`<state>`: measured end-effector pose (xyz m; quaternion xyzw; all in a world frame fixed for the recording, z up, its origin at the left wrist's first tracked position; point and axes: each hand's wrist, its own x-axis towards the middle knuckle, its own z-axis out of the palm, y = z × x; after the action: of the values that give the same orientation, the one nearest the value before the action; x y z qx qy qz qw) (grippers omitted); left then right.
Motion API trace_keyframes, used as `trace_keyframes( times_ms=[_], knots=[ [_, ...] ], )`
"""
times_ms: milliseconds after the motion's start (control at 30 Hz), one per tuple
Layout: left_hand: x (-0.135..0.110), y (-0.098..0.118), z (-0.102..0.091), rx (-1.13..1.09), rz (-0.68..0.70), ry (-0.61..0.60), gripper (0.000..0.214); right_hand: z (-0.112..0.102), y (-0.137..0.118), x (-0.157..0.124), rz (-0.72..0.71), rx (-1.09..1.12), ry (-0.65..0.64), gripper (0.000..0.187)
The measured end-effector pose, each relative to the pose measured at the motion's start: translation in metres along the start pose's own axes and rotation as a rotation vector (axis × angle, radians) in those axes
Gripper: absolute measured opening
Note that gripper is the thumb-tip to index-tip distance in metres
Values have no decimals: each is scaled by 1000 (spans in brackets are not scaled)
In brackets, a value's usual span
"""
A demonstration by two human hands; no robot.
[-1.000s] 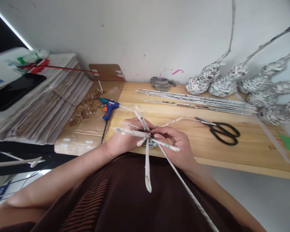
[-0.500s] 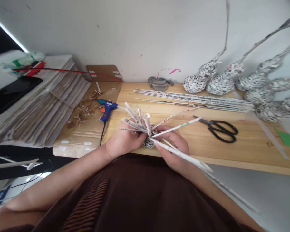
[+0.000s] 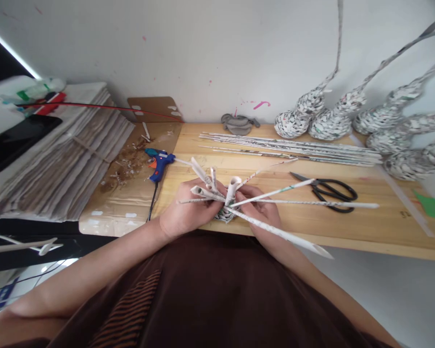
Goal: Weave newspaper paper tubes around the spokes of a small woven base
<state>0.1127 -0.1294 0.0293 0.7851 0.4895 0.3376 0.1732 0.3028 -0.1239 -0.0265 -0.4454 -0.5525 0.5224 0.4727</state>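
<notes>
Woven paper piece [image 3: 226,215]: located at the near edge of the desk [image 3: 384,227], directly before you. Your left hand [image 3: 188,210] is curled nearly closed, gripping its left side. Your right hand [image 3: 266,213] is partly closed, grasping its right side. Paper tubes [image 3: 282,233] radiate from its top.

Your woven piece [image 3: 225,214]: white, grey-flecked.
Your paper tubes [image 3: 279,231]: white, one marked green, one red. Your garment [image 3: 221,290]: dark brown; its panel [image 3: 139,309] striped orange and black. Counter [image 3: 369,227]: yellowish, wood-grained. Glue gun [image 3: 162,164]: blue, teal, orange. Scissors' handles [image 3: 333,181]: black. Wall [image 3: 203,48]: whitish, pink-streaked.
</notes>
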Motion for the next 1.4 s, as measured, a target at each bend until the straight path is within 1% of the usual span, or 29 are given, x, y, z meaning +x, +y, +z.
trace_keyframes(
  times_ms=[167, 333, 400, 533, 600, 667, 700, 767, 867, 933, 1000, 1033, 1067, 1133, 1200, 1267, 1333, 1400],
  knots=[
    [1, -1, 0, -22, -8, -31, 9, 5, -3, -2, -70, 25, 24, 14],
    [1, -4, 0, -118, -12, -30, 6, 10, -6, -6, -113, 99, 98, 7],
    [1, -3, 0, -113, -18, -29, 7, 10, -6, -5, -138, 77, 89, 6],
    [1, 1, 1, -12, -25, 8, 5, 8, -6, -2, -177, -11, 69, 6],
    [1, 2, 2, -65, -50, 19, 3, 7, -8, -3, -210, -29, 56, 3],
    [0, 3, 4, -180, -73, 13, 6, 5, -10, -4, -227, -69, 21, 3],
    [0, 3, 4, -220, -77, 5, 10, 3, -11, -5, -221, -87, -1, 5],
    [2, 3, 4, -225, -77, 6, 15, 0, -11, -6, -175, -108, -13, 10],
    [4, 3, 4, -177, -113, 29, 16, -10, -8, -5, -38, -115, 68, 16],
    [5, 4, 4, -187, -143, 51, 17, -16, -7, -6, 62, -64, 76, 26],
    [5, 4, 6, -195, -165, 66, 19, -21, -10, -9, 145, -4, -43, 38],
    [5, 5, 6, -196, -171, 74, 20, -21, -13, -11, 170, -2, -88, 37],
    [5, 6, 7, -196, -174, 79, 21, -21, -16, -13, 147, -10, -108, 32],
    [5, 8, 9, -192, -173, 81, 25, -18, -24, -13, 3, -47, -58, 20],
    [6, 10, 9, -183, -173, 87, 28, -14, -30, -9, -112, -64, -41, 14],
    [7, 11, 9, -170, -181, 92, 27, -9, -33, -3, -118, -43, -96, 12],
    [7, 11, 10, -166, -192, 85, 26, -6, -33, 2, -57, 0, -144, 8],
    [7, 11, 10, -173, -193, 92, 27, -4, -31, 3, -13, 45, -131, 6]
  ],
)
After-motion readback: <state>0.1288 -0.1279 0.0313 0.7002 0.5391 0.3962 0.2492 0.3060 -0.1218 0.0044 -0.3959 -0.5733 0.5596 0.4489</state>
